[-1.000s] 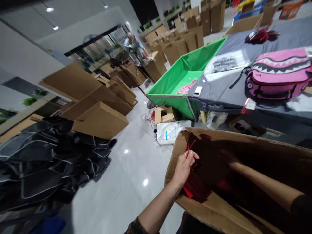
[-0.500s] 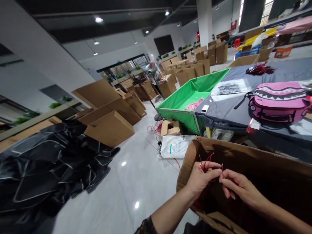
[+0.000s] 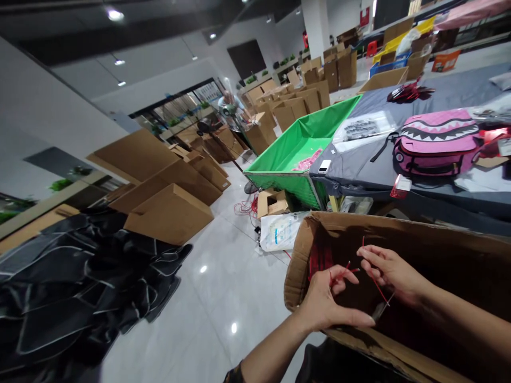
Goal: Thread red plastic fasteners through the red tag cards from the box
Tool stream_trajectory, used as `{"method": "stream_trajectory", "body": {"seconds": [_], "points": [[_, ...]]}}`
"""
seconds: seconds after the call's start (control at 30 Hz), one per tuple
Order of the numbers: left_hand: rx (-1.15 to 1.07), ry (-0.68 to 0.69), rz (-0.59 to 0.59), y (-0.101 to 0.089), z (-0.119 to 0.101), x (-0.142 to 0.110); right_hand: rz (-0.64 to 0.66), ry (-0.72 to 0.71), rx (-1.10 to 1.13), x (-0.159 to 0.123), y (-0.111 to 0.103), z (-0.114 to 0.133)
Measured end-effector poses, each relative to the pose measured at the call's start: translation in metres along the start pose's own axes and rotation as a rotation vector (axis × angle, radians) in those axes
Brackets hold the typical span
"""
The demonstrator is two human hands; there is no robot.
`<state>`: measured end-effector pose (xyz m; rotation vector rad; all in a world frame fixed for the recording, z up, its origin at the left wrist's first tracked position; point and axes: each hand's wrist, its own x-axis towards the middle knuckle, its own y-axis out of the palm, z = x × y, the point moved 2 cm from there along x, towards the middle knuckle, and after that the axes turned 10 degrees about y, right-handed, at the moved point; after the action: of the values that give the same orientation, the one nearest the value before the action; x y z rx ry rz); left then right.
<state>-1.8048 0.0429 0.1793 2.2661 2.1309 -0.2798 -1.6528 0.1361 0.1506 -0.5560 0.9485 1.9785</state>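
My left hand (image 3: 329,303) is closed around a small bunch of thin red strings (image 3: 342,272) above a big open cardboard box (image 3: 303,250). My right hand (image 3: 389,268) pinches one red string (image 3: 374,276), drawn away from the bunch, with a small dark tag hanging at its lower end. Both hands hover over the box's dark inside, where red items show dimly. A pink shark-mouth backpack (image 3: 437,141) lies on the grey-covered table (image 3: 359,170) behind the box.
A green fabric bin (image 3: 297,151) stands left of the table. Many brown cartons (image 3: 167,213) cover the floor at left and back. A heap of black bags (image 3: 72,276) fills the lower left. A white sack (image 3: 279,231) and a small carton lie by the box. A person stands far back.
My right hand came out of the box, met the left hand, and has now pulled one red string away from the bunch. The view swung upward, then slightly down.
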Motion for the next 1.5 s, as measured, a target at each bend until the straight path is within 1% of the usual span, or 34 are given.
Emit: {"method": "stream_trajectory", "body": {"seconds": [0.07,0.1,0.13,0.2,0.27,0.33,0.4,0.47,0.53,0.63,0.73,0.9,1.1,1.2,1.23,1.27,1.3,1.33,1.37,1.4,1.43,1.47,1.5], "points": [[0.133,0.028,0.078,0.006,-0.002,-0.005,-0.008,0.007,0.059,-0.001,0.001,0.003],[0.208,0.057,0.098,0.01,-0.003,-0.006,-0.007,0.009,0.075,-0.002,0.002,0.003],[0.272,0.087,0.108,0.013,-0.004,-0.006,-0.007,0.011,0.087,-0.003,0.003,0.003],[0.318,0.131,0.099,0.019,-0.001,-0.004,-0.007,0.008,0.083,-0.004,0.005,0.002],[0.256,0.153,0.049,0.02,0.005,-0.002,0.009,-0.014,0.043,-0.006,0.005,0.0],[0.156,0.155,-0.002,0.019,0.011,0.0,0.053,-0.051,-0.033,-0.008,0.006,-0.003],[0.058,0.137,-0.038,0.017,0.017,0.002,0.112,-0.088,-0.106,-0.011,0.005,-0.007],[-0.048,0.105,-0.047,0.016,0.02,0.004,0.148,-0.105,-0.142,-0.013,0.003,-0.009],[-0.121,0.084,-0.068,0.016,0.019,0.005,0.143,-0.101,-0.152,-0.014,0.0,-0.011],[-0.121,0.077,-0.136,0.016,0.015,0.008,0.125,-0.061,-0.16,-0.011,-0.005,-0.015],[-0.139,0.041,-0.176,0.017,0.011,0.009,0.162,-0.003,-0.159,-0.007,-0.009,-0.019],[-0.236,-0.041,-0.225,0.017,0.008,0.012,0.136,-0.051,-0.22,-0.01,-0.009,-0.017],[-0.355,-0.091,-0.244,0.021,0.012,0.014,0.149,-0.032,-0.196,-0.012,-0.006,-0.012],[-0.427,-0.107,-0.282,0.021,0.016,0.016,0.106,-0.008,-0.154,-0.008,-0.013,-0.013],[-0.451,-0.113,-0.295,0.021,0.018,0.017,0.084,-0.029,-0.164,-0.007,-0.017,-0.013],[-0.469,-0.118,-0.31,0.021,0.019,0.018,0.047,-0.092,-0.207,-0.006,-0.022,-0.012],[-0.481,-0.122,-0.326,0.02,0.02,0.02,-0.016,-0.208,-0.292,-0.006,-0.027,-0.01],[-0.49,-0.125,-0.345,0.02,0.021,0.021,-0.105,-0.381,-0.413,-0.008,-0.031,-0.007],[-0.498,-0.127,-0.364,0.019,0.023,0.023,-0.196,-0.594,-0.561,-0.012,-0.034,-0.003],[-0.506,-0.123,-0.379,0.019,0.023,0.024,-0.26,-0.823,-0.721,-0.016,-0.034,0.0],[-0.512,-0.116,-0.384,0.018,0.023,0.026,-0.275,-1.028,-0.878,-0.021,-0.032,0.002],[-0.514,-0.107,-0.375,0.019,0.023,0.027,-0.243,-1.186,-1.015,-0.025,-0.029,0.003],[-0.513,-0.098,-0.361,0.019,0.022,0.028,-0.179,-1.292,-1.118,-0.027,-0.024,0.003]]}}
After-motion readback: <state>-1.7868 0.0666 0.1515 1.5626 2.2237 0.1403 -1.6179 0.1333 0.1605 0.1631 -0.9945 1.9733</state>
